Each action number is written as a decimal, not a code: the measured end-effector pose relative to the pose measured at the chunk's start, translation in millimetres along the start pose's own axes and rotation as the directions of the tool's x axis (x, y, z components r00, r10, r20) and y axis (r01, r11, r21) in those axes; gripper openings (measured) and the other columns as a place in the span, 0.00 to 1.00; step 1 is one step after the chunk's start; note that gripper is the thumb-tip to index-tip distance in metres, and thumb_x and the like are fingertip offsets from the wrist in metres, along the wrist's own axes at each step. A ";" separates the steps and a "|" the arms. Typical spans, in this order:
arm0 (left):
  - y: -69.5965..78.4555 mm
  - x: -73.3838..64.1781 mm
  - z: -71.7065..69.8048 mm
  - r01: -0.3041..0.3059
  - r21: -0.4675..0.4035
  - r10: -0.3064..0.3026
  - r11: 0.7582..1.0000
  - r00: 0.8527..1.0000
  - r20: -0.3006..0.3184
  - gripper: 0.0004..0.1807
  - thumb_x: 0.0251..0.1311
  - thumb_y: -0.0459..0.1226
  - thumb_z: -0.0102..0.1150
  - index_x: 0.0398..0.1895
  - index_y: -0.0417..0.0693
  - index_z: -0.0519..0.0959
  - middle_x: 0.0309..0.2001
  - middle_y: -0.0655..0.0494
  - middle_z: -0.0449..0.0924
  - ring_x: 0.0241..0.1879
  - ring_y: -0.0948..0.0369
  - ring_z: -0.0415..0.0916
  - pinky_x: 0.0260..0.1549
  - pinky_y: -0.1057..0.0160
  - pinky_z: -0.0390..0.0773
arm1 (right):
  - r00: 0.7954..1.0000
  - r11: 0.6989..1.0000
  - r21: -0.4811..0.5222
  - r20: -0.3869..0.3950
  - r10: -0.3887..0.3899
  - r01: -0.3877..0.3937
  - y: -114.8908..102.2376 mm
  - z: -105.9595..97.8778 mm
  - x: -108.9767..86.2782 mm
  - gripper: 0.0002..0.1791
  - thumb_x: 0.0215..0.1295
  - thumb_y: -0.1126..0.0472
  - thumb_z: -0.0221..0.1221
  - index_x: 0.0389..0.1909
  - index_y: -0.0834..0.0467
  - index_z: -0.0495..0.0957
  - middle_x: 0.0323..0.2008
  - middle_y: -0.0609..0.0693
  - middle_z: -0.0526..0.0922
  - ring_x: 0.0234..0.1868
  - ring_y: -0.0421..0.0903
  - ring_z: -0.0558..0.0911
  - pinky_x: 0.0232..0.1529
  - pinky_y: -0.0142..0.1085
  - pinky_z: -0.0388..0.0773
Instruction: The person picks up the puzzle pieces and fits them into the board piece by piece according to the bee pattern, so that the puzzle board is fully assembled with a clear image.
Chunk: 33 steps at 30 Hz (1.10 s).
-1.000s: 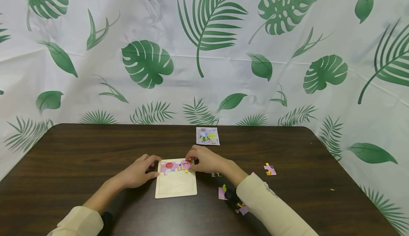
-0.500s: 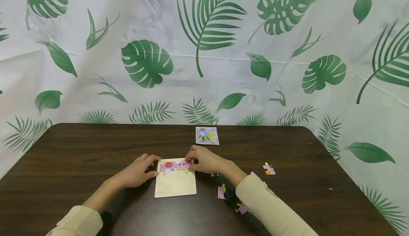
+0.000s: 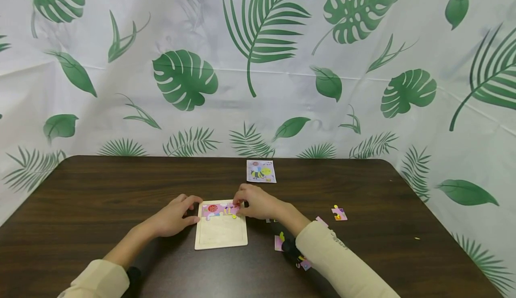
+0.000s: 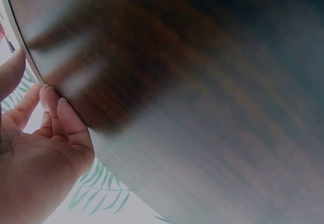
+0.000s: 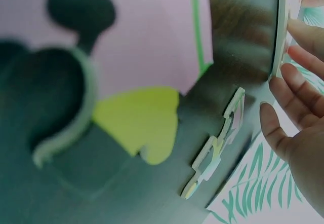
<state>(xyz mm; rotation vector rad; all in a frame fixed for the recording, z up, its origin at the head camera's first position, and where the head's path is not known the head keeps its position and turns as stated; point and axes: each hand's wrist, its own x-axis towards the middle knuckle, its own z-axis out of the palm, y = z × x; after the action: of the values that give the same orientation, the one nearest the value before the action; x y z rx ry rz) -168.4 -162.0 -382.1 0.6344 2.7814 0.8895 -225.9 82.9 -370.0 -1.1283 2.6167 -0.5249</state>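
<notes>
A light wooden puzzle tray lies flat on the dark table, with joined pink puzzle pieces along its far side. My left hand holds the tray's left edge, index finger at the far corner and thumb lower down. In the left wrist view, the left fingertips meet the tray's rim. At the far right corner, my right hand grips a pink puzzle piece between thumb and fingers, partly hiding it. In the right wrist view that hand is at the tray's side.
A bee picture card lies behind the tray. Loose pieces lie to the right, including a pink and yellow one and others beside the right forearm. A large pink piece shows blurred near the right wrist camera. A leaf-print cloth hangs behind.
The right fingers have shifted very slightly at the tray's far right corner. The left hand, tray and loose pieces stay in place, apart from a slight shift of the view.
</notes>
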 end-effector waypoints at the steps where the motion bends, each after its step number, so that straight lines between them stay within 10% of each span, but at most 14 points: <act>1: -0.1 0.3 0.0 -0.001 0.001 0.001 1.000 1.000 0.000 0.21 0.57 0.38 0.60 0.52 0.41 0.69 0.38 0.49 0.67 0.37 0.53 0.68 0.37 0.53 0.69 | 1.000 1.000 0.002 0.002 0.006 -0.006 -0.3 0.0 0.1 0.10 0.57 0.62 0.63 0.40 0.58 0.80 0.35 0.46 0.72 0.39 0.43 0.73 0.42 0.31 0.70; 33: -0.7 0.5 1.4 0.017 -0.011 -0.017 1.000 1.000 -0.004 0.22 0.57 0.40 0.59 0.53 0.42 0.68 0.38 0.49 0.67 0.38 0.52 0.68 0.38 0.51 0.69 | 0.998 0.998 0.027 -0.029 -0.055 0.056 3.1 -0.6 -2.3 0.10 0.57 0.63 0.62 0.41 0.57 0.80 0.35 0.49 0.72 0.37 0.46 0.72 0.38 0.31 0.69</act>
<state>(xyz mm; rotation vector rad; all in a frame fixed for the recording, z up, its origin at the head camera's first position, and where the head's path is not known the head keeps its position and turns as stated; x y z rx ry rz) -168.7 -161.5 -383.5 0.6075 2.7790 0.9038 -226.6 86.7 -370.6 -1.1963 2.5999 -0.5901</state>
